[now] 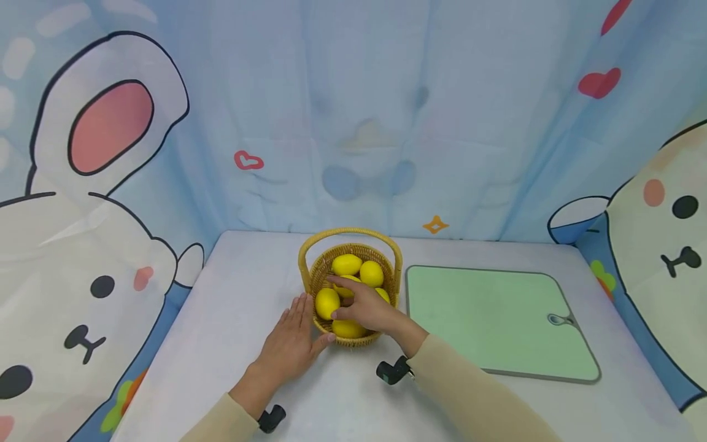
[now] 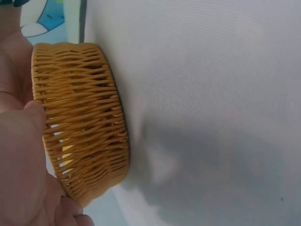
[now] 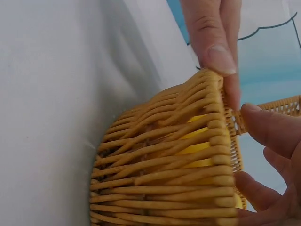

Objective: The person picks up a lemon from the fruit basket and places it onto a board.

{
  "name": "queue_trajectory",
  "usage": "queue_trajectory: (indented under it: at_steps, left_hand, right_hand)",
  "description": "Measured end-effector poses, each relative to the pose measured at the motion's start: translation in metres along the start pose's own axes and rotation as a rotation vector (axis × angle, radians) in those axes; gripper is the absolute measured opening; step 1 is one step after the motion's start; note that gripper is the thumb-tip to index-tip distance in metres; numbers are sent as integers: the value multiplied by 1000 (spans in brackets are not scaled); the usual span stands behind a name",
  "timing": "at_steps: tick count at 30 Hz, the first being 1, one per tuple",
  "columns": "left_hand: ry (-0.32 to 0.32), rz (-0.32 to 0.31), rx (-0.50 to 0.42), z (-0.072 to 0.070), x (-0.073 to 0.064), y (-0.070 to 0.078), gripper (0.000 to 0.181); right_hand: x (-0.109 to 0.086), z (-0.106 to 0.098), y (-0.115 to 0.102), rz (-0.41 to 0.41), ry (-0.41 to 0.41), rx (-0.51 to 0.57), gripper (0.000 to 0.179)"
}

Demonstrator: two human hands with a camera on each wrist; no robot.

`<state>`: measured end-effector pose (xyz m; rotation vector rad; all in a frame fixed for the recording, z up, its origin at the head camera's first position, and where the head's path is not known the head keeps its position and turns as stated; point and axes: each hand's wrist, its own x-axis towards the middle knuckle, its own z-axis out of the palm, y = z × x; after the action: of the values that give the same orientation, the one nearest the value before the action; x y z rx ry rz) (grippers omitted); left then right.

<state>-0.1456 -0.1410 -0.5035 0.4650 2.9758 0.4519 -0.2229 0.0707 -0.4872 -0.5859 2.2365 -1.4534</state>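
Several yellow lemons (image 1: 347,264) lie in a woven wicker basket (image 1: 353,342) with a tall arched handle. My right hand (image 1: 367,305) reaches over the basket's right side, its fingers spread above the lemons, beside the left one (image 1: 327,303). In the right wrist view, its thumb and fingers stand apart near the rim with no lemon visible between them. Along the basket's left side lies my left hand (image 1: 291,344), fingers straight and thumb at the front rim. The left wrist view shows this hand (image 2: 23,160) against the basket's woven wall (image 2: 84,117).
A pale green cutting board (image 1: 497,322) lies flat on the white table (image 1: 221,319), just right of the basket. Behind the table hangs a light blue printed curtain (image 1: 364,92), which also runs down both sides.
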Motion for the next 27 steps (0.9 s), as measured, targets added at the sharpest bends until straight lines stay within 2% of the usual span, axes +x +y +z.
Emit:
queue_trajectory:
  at_steps: [2, 12, 22, 27]
  left_hand:
    - [3, 4, -4, 0, 0, 0, 96]
    - [2, 9, 8, -1, 0, -1, 95]
    - [21, -2, 18, 4, 2, -3, 95]
    - [10, -10, -8, 1, 2, 1, 94]
  right_hand:
    - [2, 2, 2, -1, 1, -3, 72]
    - [14, 10, 3, 5, 13, -154, 73]
    - [16, 15, 3, -2, -3, -197, 73]
    - [18, 11, 5, 19, -18, -158, 70]
